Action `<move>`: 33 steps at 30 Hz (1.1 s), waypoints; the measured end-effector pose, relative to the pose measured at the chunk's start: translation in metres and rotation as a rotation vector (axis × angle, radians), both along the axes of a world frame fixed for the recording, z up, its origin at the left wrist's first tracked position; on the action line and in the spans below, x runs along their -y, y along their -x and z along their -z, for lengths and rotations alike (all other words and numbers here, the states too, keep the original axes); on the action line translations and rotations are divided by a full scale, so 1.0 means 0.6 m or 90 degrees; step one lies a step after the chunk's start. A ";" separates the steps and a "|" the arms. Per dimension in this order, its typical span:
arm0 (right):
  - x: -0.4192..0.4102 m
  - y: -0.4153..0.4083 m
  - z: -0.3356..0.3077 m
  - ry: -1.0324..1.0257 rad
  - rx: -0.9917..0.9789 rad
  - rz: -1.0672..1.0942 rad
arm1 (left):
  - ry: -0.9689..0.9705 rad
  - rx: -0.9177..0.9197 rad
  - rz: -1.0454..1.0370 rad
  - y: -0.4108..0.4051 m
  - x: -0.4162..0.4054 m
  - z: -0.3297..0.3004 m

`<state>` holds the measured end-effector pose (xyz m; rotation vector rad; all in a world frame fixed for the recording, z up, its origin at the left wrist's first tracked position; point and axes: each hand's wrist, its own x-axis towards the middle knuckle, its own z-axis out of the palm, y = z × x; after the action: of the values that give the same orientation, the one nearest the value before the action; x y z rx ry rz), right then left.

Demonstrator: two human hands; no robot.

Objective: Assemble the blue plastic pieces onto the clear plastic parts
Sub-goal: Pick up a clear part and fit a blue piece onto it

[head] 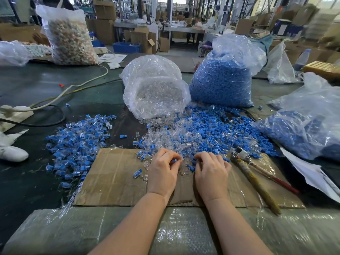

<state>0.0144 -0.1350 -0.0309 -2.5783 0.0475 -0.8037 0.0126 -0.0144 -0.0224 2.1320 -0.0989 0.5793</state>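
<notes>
Head view: left hand (161, 170) fingers pinch a blue piece (174, 160); right hand (211, 170) fingers curl into the pile (193, 133).

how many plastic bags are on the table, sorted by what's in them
Bags of blue pieces: 2, the upright blue bag and the right-edge blue bag
Bags of clear parts: 1, the clear bag
Bags of tan pieces: 1, the tan bag
Bags of whitish pieces: 1, the far-left bag
Empty-looking bags: 1, the slack bag
Total: 6
</notes>
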 end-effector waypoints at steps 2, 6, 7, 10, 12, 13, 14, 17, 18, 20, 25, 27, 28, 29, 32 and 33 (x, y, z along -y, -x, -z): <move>0.001 -0.001 0.000 -0.012 -0.012 0.002 | -0.001 0.001 -0.002 0.000 0.000 0.001; 0.000 0.000 -0.003 -0.032 -0.018 0.010 | -0.006 -0.002 -0.011 0.001 0.000 0.000; 0.000 0.001 -0.004 -0.042 -0.017 0.013 | -0.007 -0.005 -0.012 0.001 0.001 -0.001; -0.001 0.006 -0.009 -0.059 -0.021 0.005 | -0.002 -0.005 -0.015 0.003 0.000 -0.003; -0.001 0.010 -0.011 -0.044 -0.017 -0.006 | -0.001 -0.007 -0.012 0.004 0.000 -0.004; -0.001 0.011 -0.011 -0.032 -0.027 -0.010 | 0.000 -0.011 -0.009 0.005 0.000 -0.004; -0.001 0.011 -0.010 -0.015 -0.045 -0.018 | 0.000 -0.016 -0.006 0.005 -0.001 -0.004; -0.002 0.007 -0.005 0.056 -0.090 -0.032 | -0.003 -0.019 0.002 0.005 -0.002 -0.004; -0.002 0.005 -0.003 0.071 -0.091 -0.031 | -0.005 -0.017 0.004 0.005 -0.002 -0.005; -0.001 0.004 -0.001 0.079 -0.080 -0.029 | -0.005 -0.015 0.009 0.004 -0.002 -0.005; 0.000 0.005 -0.003 0.062 -0.031 -0.046 | -0.023 0.006 0.016 0.004 -0.002 -0.002; -0.001 0.006 -0.005 0.050 -0.013 -0.054 | -0.039 0.023 0.008 0.005 -0.002 -0.002; -0.002 0.006 -0.005 0.044 -0.007 -0.058 | -0.041 0.033 0.001 0.005 -0.001 -0.003; -0.002 0.005 -0.005 0.036 0.000 -0.063 | -0.038 0.042 -0.002 0.006 -0.001 -0.004; -0.001 0.005 -0.004 0.024 0.024 -0.069 | -0.035 0.032 0.008 0.010 -0.001 -0.003; -0.001 0.005 -0.004 0.020 0.028 -0.075 | -0.042 0.021 0.010 0.013 -0.001 -0.003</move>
<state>0.0112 -0.1345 -0.0285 -2.5645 -0.1308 -0.8237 0.0050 -0.0138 -0.0207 2.1834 -0.1557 0.6095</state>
